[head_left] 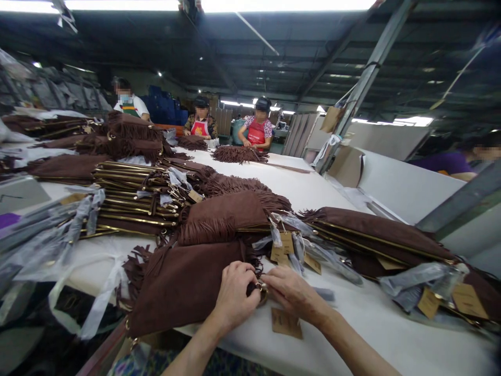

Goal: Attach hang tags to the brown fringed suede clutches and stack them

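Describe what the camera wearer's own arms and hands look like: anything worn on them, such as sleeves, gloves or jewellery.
Both forearms are bare as far as the frame shows; no sleeves reach into view. The left hand and right hand wear no gloves. No watch, bracelet or ring is visible, though the fingertips are partly hidden.

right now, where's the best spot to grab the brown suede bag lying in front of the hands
Probably by its near right corner, coming from the right over the white table. The brown suede bag lies flat, and the left hand and right hand already meet there at a small gold ring. Its far and left edges are loose fringe, a poor hold.
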Action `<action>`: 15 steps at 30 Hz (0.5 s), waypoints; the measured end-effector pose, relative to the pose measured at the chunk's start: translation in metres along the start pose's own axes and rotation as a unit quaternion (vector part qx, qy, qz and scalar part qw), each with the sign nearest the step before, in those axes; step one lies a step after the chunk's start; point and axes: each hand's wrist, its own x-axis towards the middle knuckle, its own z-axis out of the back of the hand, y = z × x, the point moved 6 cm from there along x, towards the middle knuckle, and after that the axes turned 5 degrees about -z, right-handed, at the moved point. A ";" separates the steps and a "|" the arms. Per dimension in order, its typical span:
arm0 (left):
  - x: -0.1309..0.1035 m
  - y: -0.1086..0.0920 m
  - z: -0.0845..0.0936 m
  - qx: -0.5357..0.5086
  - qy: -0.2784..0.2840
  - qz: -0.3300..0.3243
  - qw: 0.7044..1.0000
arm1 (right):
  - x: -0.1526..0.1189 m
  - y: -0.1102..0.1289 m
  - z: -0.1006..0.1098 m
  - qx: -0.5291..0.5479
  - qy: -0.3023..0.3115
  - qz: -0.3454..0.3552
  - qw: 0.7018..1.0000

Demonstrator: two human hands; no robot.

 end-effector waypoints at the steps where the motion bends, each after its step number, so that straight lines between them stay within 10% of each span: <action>1: 0.001 0.000 0.001 -0.004 0.000 0.006 1.000 | 0.000 0.000 0.001 0.004 -0.005 0.004 1.000; 15: 0.011 -0.012 -0.003 0.091 0.059 0.012 0.994 | -0.005 -0.016 0.001 0.048 -0.087 0.018 0.995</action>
